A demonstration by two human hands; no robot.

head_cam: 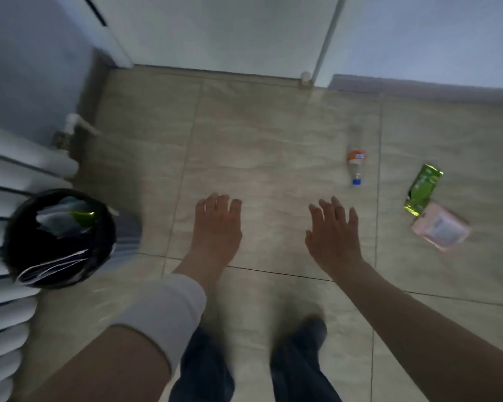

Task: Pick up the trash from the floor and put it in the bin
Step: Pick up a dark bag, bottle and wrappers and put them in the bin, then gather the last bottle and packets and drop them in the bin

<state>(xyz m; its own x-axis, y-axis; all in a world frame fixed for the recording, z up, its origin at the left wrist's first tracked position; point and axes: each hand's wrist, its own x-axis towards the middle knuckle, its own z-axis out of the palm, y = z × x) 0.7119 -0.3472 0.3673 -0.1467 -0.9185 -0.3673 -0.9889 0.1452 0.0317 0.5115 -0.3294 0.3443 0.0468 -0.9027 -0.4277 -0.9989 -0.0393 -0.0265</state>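
A clear plastic bottle (356,163) with an orange label and blue cap lies on the tiled floor, right of centre. Further right lie a green wrapper (422,189) and, touching its near end, a pink packet (440,226). The black bin (102,245) stands at the left and holds paper and a green scrap. My left hand (217,227) and my right hand (331,232) hover palm-down over the floor, fingers spread, holding nothing. My right hand is below and left of the bottle. The picture is blurred.
A white radiator (0,285) runs along the left edge behind the bin, with a pipe valve (70,126) near the corner. White doors or panels (215,33) close off the far side. My legs in dark trousers (296,361) stand at the bottom centre.
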